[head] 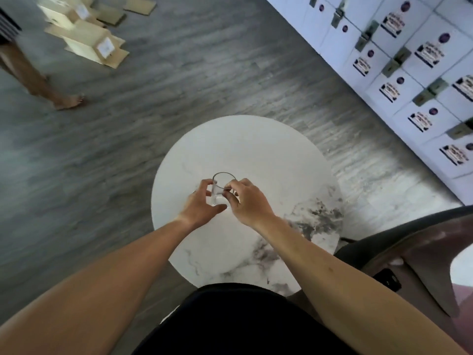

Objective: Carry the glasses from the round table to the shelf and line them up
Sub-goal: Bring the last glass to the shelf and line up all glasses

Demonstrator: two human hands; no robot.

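Head view: one wide-angle picture looking down, somewhat blurred.
Glass: a clear, round, straight-sided drinking glass [222, 187] stood upright on the worktop, mouth up, its long axis vertical and its rim leaning toward the top of the picture in this view.
Place of the glass: near the middle of the round white marble-patterned worktop [256, 149], well in from every edge.
Left hand: the left hand [202, 202] curled round the glass's left side, fingers at the wall and thumb stretched below the base; fingers half closed, and whether they pressed the glass or only met it could not be told.
Right hand: the right hand [247, 201] was at the glass's right side, fingertips pinched at the wall near the rim, seemingly gripping it.
Worktop edges: bare surface lay all round the glass; grey veining marked the right and near parts.
Room around: grey wood-look floor [179, 73] lay open to the left and beyond the worktop.
Right side: a dark chair [409, 242] stood just beside the worktop's near right edge; white cabinets with labels [409, 73] ran along the far right.
Far left: cardboard boxes [84, 39] lay on the floor, and another person's bare leg and foot [51, 85] stood near them, well apart from the worktop.
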